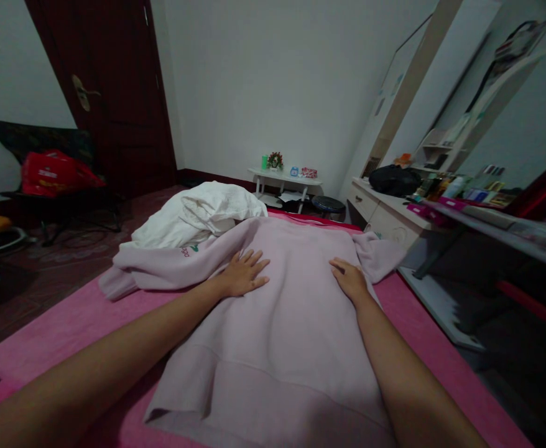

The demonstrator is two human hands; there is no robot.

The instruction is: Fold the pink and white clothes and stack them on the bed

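A pale pink sweatshirt [296, 323] lies spread out before me, its hem towards me and its sleeves out to both sides. My left hand [244, 274] rests flat on its left half near the sleeve, fingers spread. On the right half, my right hand [350, 280] touches the fabric with its fingers extended and a little bent. Nothing shows in either hand. Small print marks the left sleeve, which reaches out beside a heap of white cloth [198, 211]. Under the sweatshirt is a bright pink bed cover [68, 330].
Right of the bed stands a cream dresser [389, 214] with a black bag [394, 180] and several bottles. A small white table [285, 178] is by the far wall. On the left, a dark chair [40, 140] holds a red bag [58, 174] near a brown door [109, 93].
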